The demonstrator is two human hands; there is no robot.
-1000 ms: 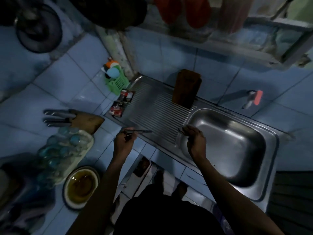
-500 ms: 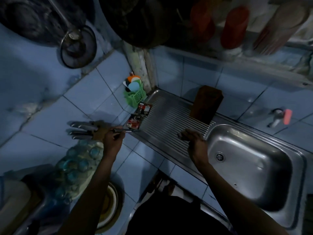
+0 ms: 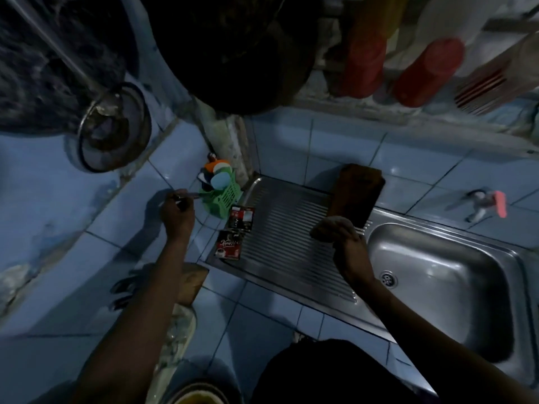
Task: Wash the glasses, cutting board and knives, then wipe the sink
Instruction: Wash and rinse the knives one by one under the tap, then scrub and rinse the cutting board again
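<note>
My left hand (image 3: 178, 212) is shut on a thin metal knife (image 3: 186, 195) over the blue tiled counter, its tip pointing at the green basket (image 3: 223, 199). My right hand (image 3: 339, 233) rests curled on the ribbed drainboard (image 3: 280, 228), touching the lower edge of the dark wooden cutting board (image 3: 354, 192) that leans on the wall. Whether it grips the board is unclear. A wooden knife block (image 3: 191, 282) with several knives (image 3: 125, 290) lies under my left forearm. A tray of glasses (image 3: 180, 330) shows partly beneath that arm. The steel sink (image 3: 437, 290) is at the right.
Two red sachets (image 3: 234, 234) lie at the drainboard's left edge. A tap with a pink handle (image 3: 487, 202) juts from the wall above the basin. A wire strainer (image 3: 112, 129) hangs at left, red containers (image 3: 425, 71) above. A bowl (image 3: 195, 396) sits at the bottom edge.
My left hand has carried the knife away from the drainboard, up and left to the green basket. My right hand has moved from the basin rim to the foot of the cutting board.
</note>
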